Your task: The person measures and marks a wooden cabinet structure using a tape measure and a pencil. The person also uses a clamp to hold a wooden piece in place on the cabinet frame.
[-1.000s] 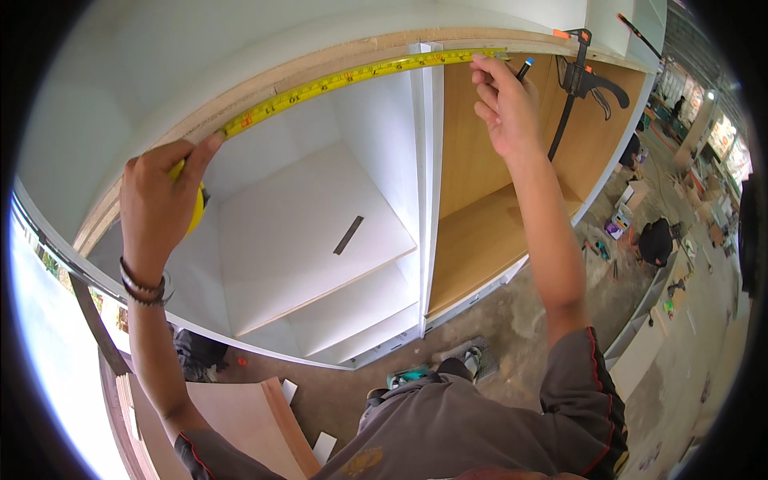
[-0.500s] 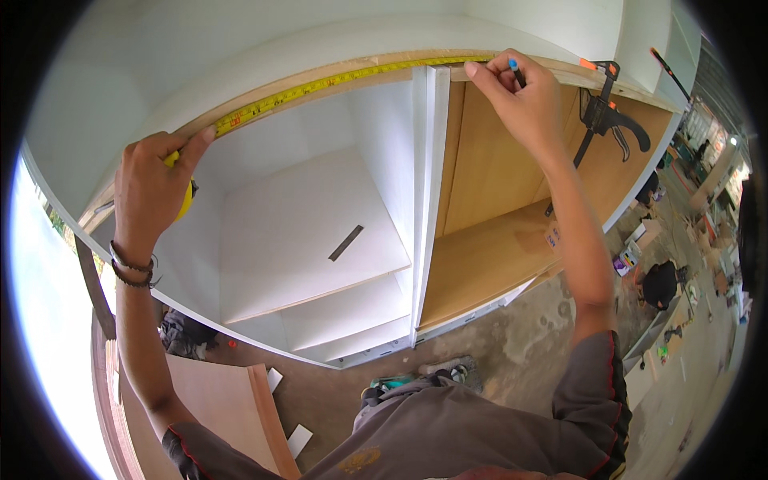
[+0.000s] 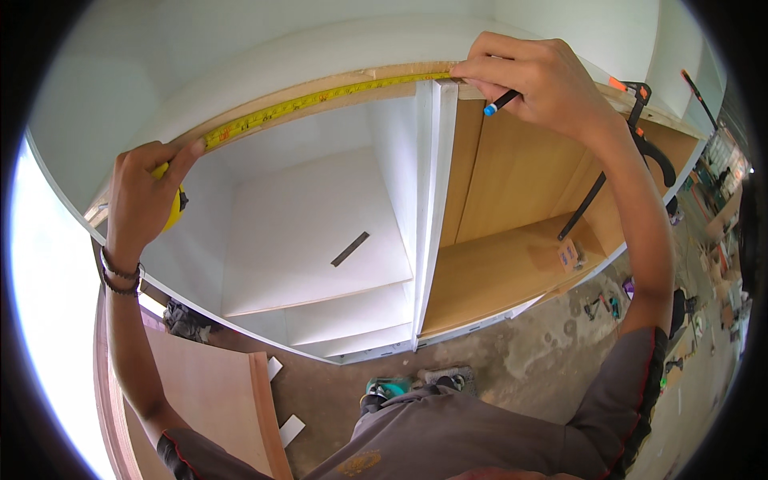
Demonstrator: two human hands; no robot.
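Along the wooden front edge [image 3: 352,78] of the cabinet runs the yellow blade of a tape measure [image 3: 322,98]. My left hand [image 3: 144,192] is closed round its yellow case, which shows partly below the fingers, and my thumb presses on the blade. At the blade's other end, near the top of the white upright divider [image 3: 436,152], the fingertips of my right hand [image 3: 540,80] pinch together. That same hand also keeps a dark pencil or pen [image 3: 502,102] with a blue end tucked in the fingers.
A black bar clamp [image 3: 636,120] with orange pads grips the edge at right. A dark flat strip [image 3: 350,250] lies on the white shelf [image 3: 312,216]. Wood panels [image 3: 204,392] stand at lower left. Tools [image 3: 604,306] lie on the floor at right.
My right hand has turned over, and the pencil's blue end now points down to the left. Its fingertips sit nearer the divider's top. My left hand still holds the tape case. The view has shifted slightly.
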